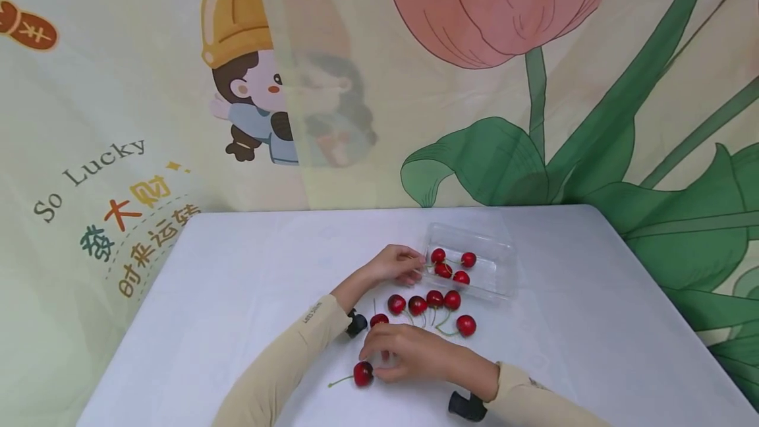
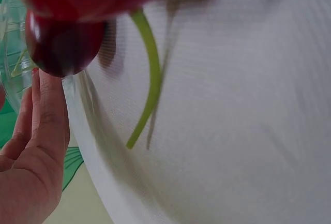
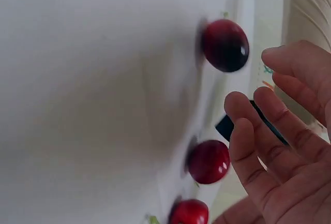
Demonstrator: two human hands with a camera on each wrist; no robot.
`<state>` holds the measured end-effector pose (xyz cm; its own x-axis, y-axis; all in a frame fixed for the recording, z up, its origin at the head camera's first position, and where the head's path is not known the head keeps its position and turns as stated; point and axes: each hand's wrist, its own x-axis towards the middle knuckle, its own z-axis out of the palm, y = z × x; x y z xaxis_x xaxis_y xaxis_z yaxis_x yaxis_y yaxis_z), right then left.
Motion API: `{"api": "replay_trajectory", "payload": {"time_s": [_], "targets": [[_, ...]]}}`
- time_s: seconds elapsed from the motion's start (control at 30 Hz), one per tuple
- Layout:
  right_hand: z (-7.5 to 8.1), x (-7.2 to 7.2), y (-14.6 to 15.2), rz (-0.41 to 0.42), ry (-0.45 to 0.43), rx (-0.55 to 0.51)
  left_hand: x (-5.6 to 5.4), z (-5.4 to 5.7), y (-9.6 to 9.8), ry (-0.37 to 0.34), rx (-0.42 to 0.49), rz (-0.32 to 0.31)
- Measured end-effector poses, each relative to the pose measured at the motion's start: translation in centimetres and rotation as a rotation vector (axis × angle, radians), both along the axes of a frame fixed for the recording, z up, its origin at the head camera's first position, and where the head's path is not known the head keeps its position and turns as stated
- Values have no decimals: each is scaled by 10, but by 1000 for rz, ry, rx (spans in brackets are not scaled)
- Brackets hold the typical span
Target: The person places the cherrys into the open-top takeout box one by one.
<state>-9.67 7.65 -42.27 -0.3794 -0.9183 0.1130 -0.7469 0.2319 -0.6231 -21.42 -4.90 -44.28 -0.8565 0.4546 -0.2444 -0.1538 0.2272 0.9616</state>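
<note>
My left hand (image 1: 393, 265) is at the left wall of a clear plastic box (image 1: 503, 269), its fingers looking mostly straight in the left wrist view. Whether the fingertips grip the wall or a stem is hard to make out. Inside the box several red cherries (image 1: 468, 259) lie toward its left side. My right hand (image 1: 418, 353) hovers low over the table, fingers bent and thumb apart, with nothing between them. Just beyond its fingertips lies a dark red cherry (image 1: 364, 374), its green stem pointing left. Another cherry (image 1: 379, 319) is partly hidden behind the right hand.
Between the hands and the box lie several loose cherries (image 1: 418, 305), with one cherry (image 1: 466, 325) farther right. A white cloth covers the table (image 1: 237, 282). Behind it hangs a printed curtain (image 1: 356, 84) with a tulip and a cartoon figure.
</note>
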Motion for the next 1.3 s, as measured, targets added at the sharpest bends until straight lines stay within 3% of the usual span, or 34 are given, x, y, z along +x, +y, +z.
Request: {"api": "replay_trajectory", "payload": {"time_s": [0.27,0.7,0.83,1.1,1.3], "targets": [[-7,9,-4,43,1,100,1,1,-1,10,3,-19],[-16,8,-9,119,-4,139,0,0,-7,-6,-5,-3],[-14,8,-1,111,-47,132,0,0,-4,-11,-6,-29],[-1,3,25,83,-144,22,1,-2,-3,-12,-22,-37],[13,-11,54,-22,-165,-6,2,-3,-6,-20,-28,-35]]}}
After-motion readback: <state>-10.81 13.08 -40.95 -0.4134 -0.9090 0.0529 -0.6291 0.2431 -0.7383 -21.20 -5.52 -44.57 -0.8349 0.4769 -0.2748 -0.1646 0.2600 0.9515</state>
